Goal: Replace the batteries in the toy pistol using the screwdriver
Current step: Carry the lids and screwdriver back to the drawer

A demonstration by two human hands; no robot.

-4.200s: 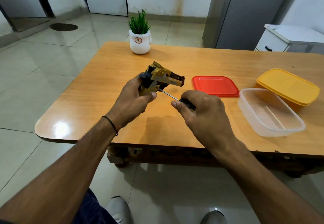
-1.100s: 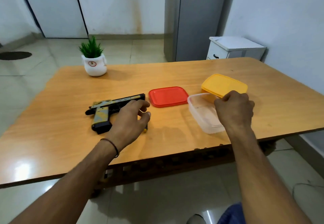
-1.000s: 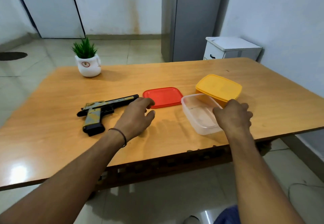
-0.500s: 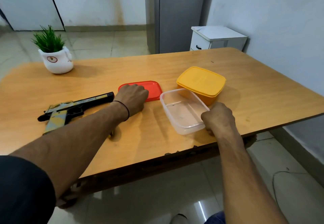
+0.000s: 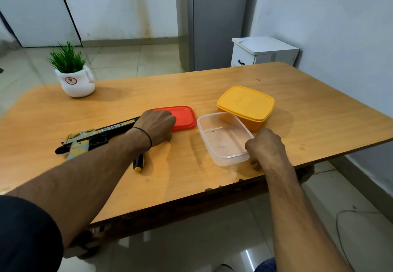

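The black-and-yellow plastic toy pistol (image 5: 100,133) lies flat towards the wooden table's (image 5: 212,88) left edge. The black-and-yellow-handled screwdriver (image 5: 138,162) lies just beside it, partly under the left forearm. The left hand (image 5: 155,126) curls over the flat red plastic lid (image 5: 185,116), but I cannot tell whether it grips. The right hand (image 5: 265,146) clasps the near-right corner of the clear rectangular plastic container (image 5: 227,161).

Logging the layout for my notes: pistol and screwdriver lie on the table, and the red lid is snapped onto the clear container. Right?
No. The head view shows the red lid lying on the table, beside the open clear container. The pistol and screwdriver do lie on the table.
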